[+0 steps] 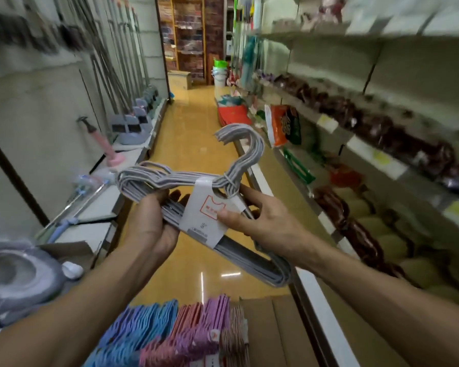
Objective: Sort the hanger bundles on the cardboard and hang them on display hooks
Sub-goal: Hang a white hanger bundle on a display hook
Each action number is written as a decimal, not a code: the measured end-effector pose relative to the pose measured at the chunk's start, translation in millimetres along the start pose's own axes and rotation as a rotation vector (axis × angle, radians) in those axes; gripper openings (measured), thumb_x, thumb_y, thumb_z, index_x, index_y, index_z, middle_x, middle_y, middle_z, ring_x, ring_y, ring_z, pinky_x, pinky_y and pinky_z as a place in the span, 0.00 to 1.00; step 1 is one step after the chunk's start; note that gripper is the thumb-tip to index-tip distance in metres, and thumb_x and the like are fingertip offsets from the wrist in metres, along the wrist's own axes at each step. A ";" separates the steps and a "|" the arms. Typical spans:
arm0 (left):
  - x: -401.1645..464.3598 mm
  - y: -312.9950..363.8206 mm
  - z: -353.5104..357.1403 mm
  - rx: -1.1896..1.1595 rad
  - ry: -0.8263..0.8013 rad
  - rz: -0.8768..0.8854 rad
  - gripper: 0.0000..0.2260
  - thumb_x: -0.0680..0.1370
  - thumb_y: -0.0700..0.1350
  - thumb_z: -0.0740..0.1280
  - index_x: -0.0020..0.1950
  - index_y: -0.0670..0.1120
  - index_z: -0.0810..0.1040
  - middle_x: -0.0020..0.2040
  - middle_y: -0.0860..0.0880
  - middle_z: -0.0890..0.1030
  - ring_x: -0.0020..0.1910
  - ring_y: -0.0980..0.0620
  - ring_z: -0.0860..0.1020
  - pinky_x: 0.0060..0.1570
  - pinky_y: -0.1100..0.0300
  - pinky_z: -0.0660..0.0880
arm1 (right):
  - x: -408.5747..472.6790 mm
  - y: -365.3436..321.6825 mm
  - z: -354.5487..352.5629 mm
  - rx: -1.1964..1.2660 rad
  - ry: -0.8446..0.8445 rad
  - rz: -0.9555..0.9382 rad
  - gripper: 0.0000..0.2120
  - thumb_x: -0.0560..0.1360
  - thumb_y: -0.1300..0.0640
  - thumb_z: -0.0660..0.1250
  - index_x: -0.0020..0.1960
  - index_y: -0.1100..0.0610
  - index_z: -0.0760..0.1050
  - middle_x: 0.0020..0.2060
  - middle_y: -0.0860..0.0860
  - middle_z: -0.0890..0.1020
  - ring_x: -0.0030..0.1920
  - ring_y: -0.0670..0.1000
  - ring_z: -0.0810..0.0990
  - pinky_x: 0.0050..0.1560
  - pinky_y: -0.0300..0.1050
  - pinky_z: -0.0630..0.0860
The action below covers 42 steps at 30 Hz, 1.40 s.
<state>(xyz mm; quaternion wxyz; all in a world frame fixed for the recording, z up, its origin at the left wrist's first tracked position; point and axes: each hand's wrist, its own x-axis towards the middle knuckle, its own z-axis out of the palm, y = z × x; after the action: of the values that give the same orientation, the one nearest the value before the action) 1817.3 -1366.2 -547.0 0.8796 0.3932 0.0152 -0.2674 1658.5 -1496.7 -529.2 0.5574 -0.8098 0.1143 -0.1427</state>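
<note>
Far left, brooms [133,120] lean along the wall. The left hand [150,223] has its grip curled round the left end of a grey hanger bundle [170,178], held up over the aisle floor [196,144]. The right hand [260,221] pinches the bundle's white paper label [210,215], thumb on top. Nearer, blue, pink and purple hanger bundles [170,332] lie on the cardboard [270,327]. On the right run stocked shelves [368,133]
</note>
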 end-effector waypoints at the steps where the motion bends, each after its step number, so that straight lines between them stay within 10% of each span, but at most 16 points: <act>1: -4.0 25.5 17.6 -0.008 0.010 0.011 0.05 0.81 0.38 0.62 0.47 0.45 0.77 0.38 0.48 0.75 0.35 0.55 0.74 0.32 0.62 0.78 | 6.8 -29.1 -5.7 -0.003 -0.003 -0.012 0.19 0.76 0.49 0.72 0.64 0.42 0.73 0.51 0.39 0.84 0.45 0.33 0.82 0.42 0.27 0.75; 4: -14.7 102.6 67.1 -0.013 0.013 0.038 0.04 0.81 0.38 0.63 0.52 0.44 0.77 0.39 0.48 0.74 0.35 0.54 0.73 0.37 0.59 0.80 | 25.1 -116.5 -19.2 -0.020 -0.007 -0.034 0.18 0.79 0.48 0.67 0.68 0.44 0.72 0.48 0.40 0.83 0.35 0.31 0.79 0.35 0.26 0.72; 9: -34.0 237.8 147.9 0.050 -0.038 0.057 0.17 0.79 0.38 0.62 0.68 0.42 0.75 0.50 0.43 0.77 0.46 0.49 0.76 0.57 0.48 0.77 | 54.7 -260.3 -31.4 -0.124 0.041 -0.091 0.21 0.80 0.39 0.61 0.70 0.44 0.72 0.58 0.41 0.82 0.56 0.42 0.80 0.59 0.47 0.78; 14: -68.2 341.0 215.6 0.039 0.001 0.112 0.09 0.80 0.34 0.57 0.56 0.41 0.73 0.38 0.45 0.74 0.33 0.53 0.74 0.32 0.60 0.79 | 75.0 -378.5 -40.6 -0.213 0.121 -0.155 0.20 0.80 0.37 0.60 0.66 0.47 0.74 0.55 0.45 0.83 0.54 0.47 0.81 0.57 0.53 0.78; 19: -116.4 409.4 263.3 0.089 -0.004 0.159 0.10 0.77 0.32 0.55 0.40 0.44 0.69 0.32 0.47 0.67 0.26 0.53 0.68 0.29 0.62 0.75 | 77.8 -463.2 -40.6 -0.298 0.190 -0.204 0.20 0.80 0.35 0.57 0.63 0.47 0.74 0.51 0.47 0.84 0.49 0.51 0.81 0.53 0.56 0.78; 29: -181.7 495.3 270.6 0.017 0.032 0.202 0.08 0.79 0.36 0.58 0.42 0.43 0.73 0.32 0.45 0.75 0.28 0.50 0.74 0.32 0.56 0.76 | 60.8 -549.0 -11.1 -0.290 0.164 -0.308 0.20 0.80 0.35 0.57 0.63 0.47 0.74 0.47 0.44 0.84 0.45 0.44 0.81 0.43 0.41 0.73; 33: -206.7 511.1 255.0 0.008 0.087 0.291 0.09 0.78 0.36 0.59 0.54 0.40 0.77 0.46 0.38 0.80 0.37 0.44 0.80 0.34 0.54 0.80 | 57.4 -561.3 3.6 -0.258 0.116 -0.345 0.19 0.79 0.35 0.58 0.60 0.46 0.75 0.42 0.45 0.84 0.41 0.42 0.81 0.42 0.41 0.73; 38: -255.2 519.0 239.4 -0.023 0.216 0.387 0.09 0.78 0.32 0.57 0.41 0.41 0.73 0.34 0.42 0.77 0.30 0.47 0.76 0.36 0.53 0.78 | 41.9 -574.6 19.6 -0.214 0.001 -0.437 0.17 0.80 0.38 0.59 0.57 0.50 0.76 0.37 0.42 0.81 0.34 0.34 0.78 0.34 0.30 0.70; 42: -305.8 520.7 236.0 -0.010 0.285 0.501 0.09 0.79 0.31 0.58 0.41 0.40 0.73 0.31 0.43 0.76 0.29 0.47 0.75 0.39 0.51 0.76 | 23.5 -581.9 27.0 -0.169 -0.091 -0.489 0.20 0.78 0.35 0.59 0.59 0.48 0.75 0.46 0.44 0.85 0.44 0.40 0.82 0.46 0.44 0.81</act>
<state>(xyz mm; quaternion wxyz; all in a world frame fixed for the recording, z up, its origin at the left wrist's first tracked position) 1763.2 -1105.9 44.3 0.9092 0.4138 0.0424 0.0161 1705.3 -1276.1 8.5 0.4415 -0.8626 -0.0985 -0.2266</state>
